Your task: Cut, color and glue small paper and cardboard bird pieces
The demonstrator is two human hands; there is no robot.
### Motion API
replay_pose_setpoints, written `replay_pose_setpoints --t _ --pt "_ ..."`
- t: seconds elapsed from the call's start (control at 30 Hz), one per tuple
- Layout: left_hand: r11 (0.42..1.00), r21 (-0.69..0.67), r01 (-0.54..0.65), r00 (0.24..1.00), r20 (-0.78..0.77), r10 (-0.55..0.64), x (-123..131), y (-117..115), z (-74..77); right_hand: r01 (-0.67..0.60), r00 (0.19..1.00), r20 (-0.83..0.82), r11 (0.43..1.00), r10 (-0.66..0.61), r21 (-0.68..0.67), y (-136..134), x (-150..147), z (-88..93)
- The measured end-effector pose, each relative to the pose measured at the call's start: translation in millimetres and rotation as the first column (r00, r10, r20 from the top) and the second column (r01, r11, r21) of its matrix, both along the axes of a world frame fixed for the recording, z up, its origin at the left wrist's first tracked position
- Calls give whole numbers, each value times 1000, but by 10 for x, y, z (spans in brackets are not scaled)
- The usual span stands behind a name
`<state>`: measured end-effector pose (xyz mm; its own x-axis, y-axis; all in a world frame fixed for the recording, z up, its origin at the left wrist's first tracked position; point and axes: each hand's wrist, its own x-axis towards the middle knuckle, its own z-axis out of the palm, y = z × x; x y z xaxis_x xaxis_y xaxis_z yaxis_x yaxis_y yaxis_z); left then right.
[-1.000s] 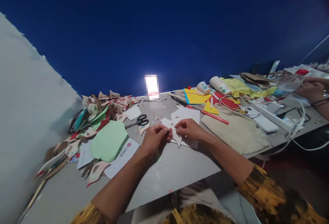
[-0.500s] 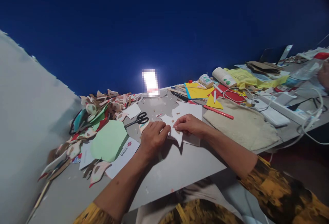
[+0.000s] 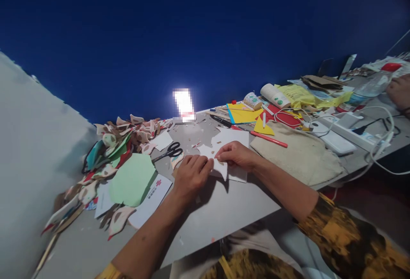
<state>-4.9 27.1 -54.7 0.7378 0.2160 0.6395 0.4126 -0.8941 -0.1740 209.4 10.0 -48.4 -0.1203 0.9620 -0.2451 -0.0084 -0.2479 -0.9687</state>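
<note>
Between my two hands is a white cut-out piece of paper with pointed edges and a small brown patch. My left hand has its fingers curled, with thumb and forefinger closed on the cut-out's left side. On its right side my right hand pinches the same piece. A white sheet lies on the table beneath it. Beyond my left hand rest black-handled scissors, partly over a small patterned piece. My fingers hide part of the cut-out.
Left are a green paper sheet, a printed envelope and a heap of painted cut-outs. Right are a beige cloth, red pen, power strip and cables. Another person's hand shows at the far right.
The view has shifted slightly, so most things sit a little further left. My hands still hold the white cut-out, and my left fingers cover slightly more of it.
</note>
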Motion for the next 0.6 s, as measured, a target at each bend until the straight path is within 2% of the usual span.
replay_pose_setpoints --t 0.1,0.2,0.3,0.37,0.43,0.47,0.53,0.6 --pt "998 -56 -6 998 63 10 -8 -12 -10 23 999 -48 1000 -22 18 0 5 -31" --pt "971 -236 25 974 224 30 -10 -22 -6 35 999 -23 997 -34 67 -11 -19 -11" --pt "886 -453 101 916 391 95 -6 -28 36 22 1000 -4 994 -22 105 -21 -62 61" --pt "800 -585 133 857 474 204 1 -29 67 7 1000 4 993 -8 122 -23 -90 118" --pt "665 -723 188 773 527 354 14 -26 79 3 1000 28 990 -7 143 -22 -111 169" --pt "566 -788 243 719 538 440 24 -26 78 5 999 48 988 -13 157 -20 -120 191" --pt "326 -855 403 610 517 601 46 -29 71 20 996 79 980 -37 199 -16 -142 231" --pt "109 -823 558 548 463 697 70 -41 70 43 994 88 969 -66 244 -12 -171 267"
